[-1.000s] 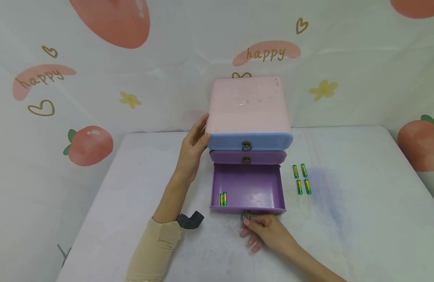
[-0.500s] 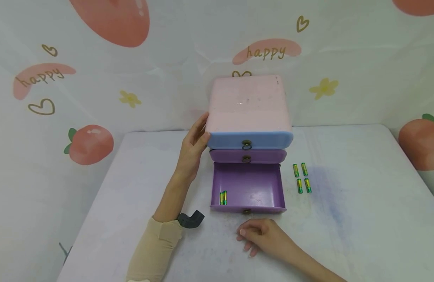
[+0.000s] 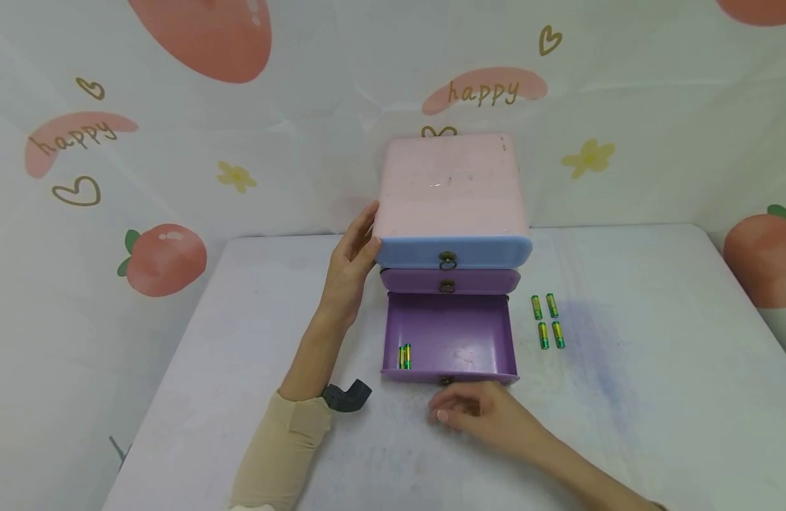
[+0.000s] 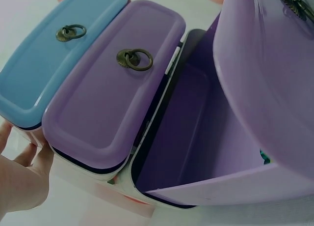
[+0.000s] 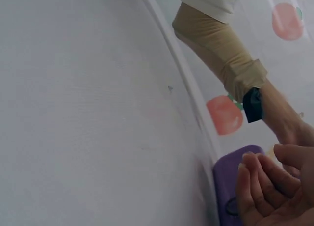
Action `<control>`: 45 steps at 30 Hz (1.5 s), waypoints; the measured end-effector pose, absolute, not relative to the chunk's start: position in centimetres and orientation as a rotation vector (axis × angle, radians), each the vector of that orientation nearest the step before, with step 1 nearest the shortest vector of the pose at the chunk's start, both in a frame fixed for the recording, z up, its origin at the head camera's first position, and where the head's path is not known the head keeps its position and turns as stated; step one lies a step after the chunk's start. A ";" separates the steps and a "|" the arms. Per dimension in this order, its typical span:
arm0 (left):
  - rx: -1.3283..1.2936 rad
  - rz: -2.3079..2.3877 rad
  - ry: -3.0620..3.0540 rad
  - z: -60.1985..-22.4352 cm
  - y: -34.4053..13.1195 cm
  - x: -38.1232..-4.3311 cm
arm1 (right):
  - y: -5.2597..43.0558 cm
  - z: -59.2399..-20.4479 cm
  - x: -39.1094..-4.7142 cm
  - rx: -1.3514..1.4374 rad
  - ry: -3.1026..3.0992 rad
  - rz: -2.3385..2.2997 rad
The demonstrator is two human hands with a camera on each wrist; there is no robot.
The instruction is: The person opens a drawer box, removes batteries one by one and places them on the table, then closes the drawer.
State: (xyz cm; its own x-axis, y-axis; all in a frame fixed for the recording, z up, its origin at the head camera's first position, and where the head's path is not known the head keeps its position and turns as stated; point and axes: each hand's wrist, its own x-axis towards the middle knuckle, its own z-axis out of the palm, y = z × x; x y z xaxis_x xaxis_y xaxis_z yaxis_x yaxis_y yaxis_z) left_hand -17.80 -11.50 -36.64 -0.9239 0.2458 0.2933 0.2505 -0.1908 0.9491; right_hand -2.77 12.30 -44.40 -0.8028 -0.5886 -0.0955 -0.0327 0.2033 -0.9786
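Observation:
A small drawer cabinet with a pink top (image 3: 450, 188) stands at the middle back of the table. Its blue top drawer (image 3: 408, 253) and purple middle drawer (image 3: 410, 281) are closed. The purple bottom drawer (image 3: 456, 330) is pulled out, and two green-and-yellow batteries (image 3: 405, 357) are in its front left corner. My left hand (image 3: 349, 280) rests against the cabinet's left side, thumb near the front edge. My right hand (image 3: 482, 411), fingers loosely bent and holding nothing, is close in front of the bottom drawer's front. Ring pulls (image 4: 139, 60) show on the closed drawers in the left wrist view.
Several more batteries (image 3: 543, 335) lie in two rows on the white table (image 3: 655, 341), right of the drawer. A printed cloth (image 3: 316, 121) hangs behind the cabinet. A black strap piece (image 3: 348, 396) sticks out from the left wrist.
My right hand has let go of the bottom drawer's ring pull, drawn back a little, then risen close to the drawer front again. The left hand stays on the cabinet.

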 end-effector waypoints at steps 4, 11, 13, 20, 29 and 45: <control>-0.606 -2.348 -1.989 -36.6 -11.5 -17.8 | 12.6 -43.9 -3.2 -0.661 1.974 -1.671; -0.591 -2.351 -1.990 -36.7 -11.5 -17.8 | 13.3 -43.1 -4.0 -0.834 1.872 -1.650; -0.588 -2.350 -1.990 -36.7 -11.5 -17.8 | 13.3 -42.8 -4.2 -0.869 1.889 -1.643; -0.590 -2.343 -1.993 -36.7 -11.6 -17.8 | 13.4 -41.8 -5.2 -0.916 1.889 -1.688; -0.602 -2.348 -1.995 -36.8 -11.4 -17.9 | 13.2 -40.8 -6.6 -0.895 1.895 -1.678; -0.581 -2.338 -2.006 -36.8 -11.5 -18.0 | 12.2 -40.0 -9.2 -0.907 1.996 -1.591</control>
State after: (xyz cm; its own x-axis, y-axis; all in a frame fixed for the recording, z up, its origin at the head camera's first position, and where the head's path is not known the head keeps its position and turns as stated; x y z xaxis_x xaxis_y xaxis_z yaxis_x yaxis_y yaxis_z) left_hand -18.03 -11.47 -36.83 -0.9312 0.2323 0.2807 0.2422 -0.1810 0.9532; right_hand -9.24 12.24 -40.01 -0.6941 -0.7169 0.0661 -0.2242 0.1281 -0.9661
